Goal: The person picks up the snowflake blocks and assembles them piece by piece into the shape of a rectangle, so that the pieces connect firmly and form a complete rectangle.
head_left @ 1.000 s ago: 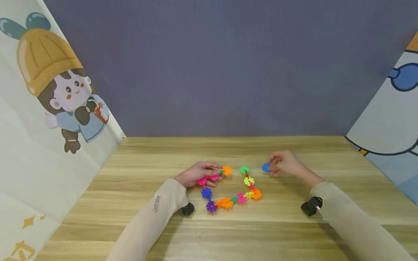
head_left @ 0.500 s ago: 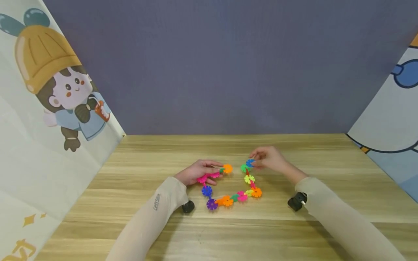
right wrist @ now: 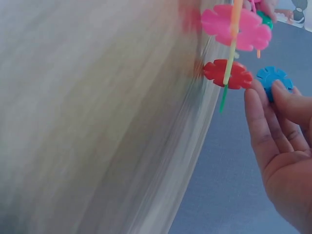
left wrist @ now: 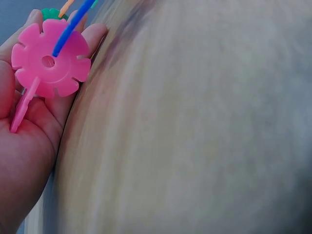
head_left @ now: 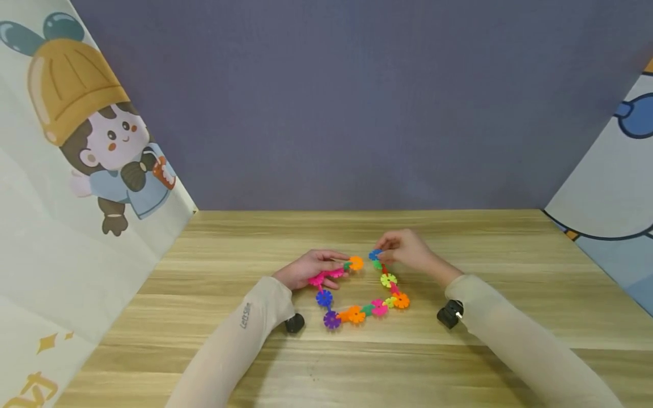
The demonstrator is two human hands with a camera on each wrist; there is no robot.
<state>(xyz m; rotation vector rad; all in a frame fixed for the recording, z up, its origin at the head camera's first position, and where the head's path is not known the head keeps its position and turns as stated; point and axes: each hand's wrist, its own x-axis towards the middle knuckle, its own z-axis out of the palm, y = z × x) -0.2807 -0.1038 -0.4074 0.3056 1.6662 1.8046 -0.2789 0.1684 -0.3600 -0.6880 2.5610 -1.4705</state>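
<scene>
My left hand (head_left: 306,271) holds one end of a chain of colourful notched snowflake discs, near its pink discs (left wrist: 51,56). A green disc (left wrist: 52,13) lies at the fingers, and an orange disc (head_left: 356,263) sticks out past the fingertips. Between thumb and fingers, my right hand (head_left: 410,250) pinches a loose-looking blue disc (right wrist: 273,80). In the head view it overlaps the green disc (head_left: 377,265) at the chain's other end; in the right wrist view a gap shows beside the red disc (right wrist: 228,74). Whether blue and green touch is unclear.
The chain bends round in an unclosed loop, with a purple disc (head_left: 331,319) and an orange corner disc (head_left: 401,300) at its near side. It lies on a wood-grain table (head_left: 229,243). A dark grey panel (head_left: 357,113) stands behind, with printed side panels left and right.
My right hand has moved left with the blue disc, from apart on the right to the chain's green end disc. That green disc has shifted slightly left and tilted. The left hand stays put.
</scene>
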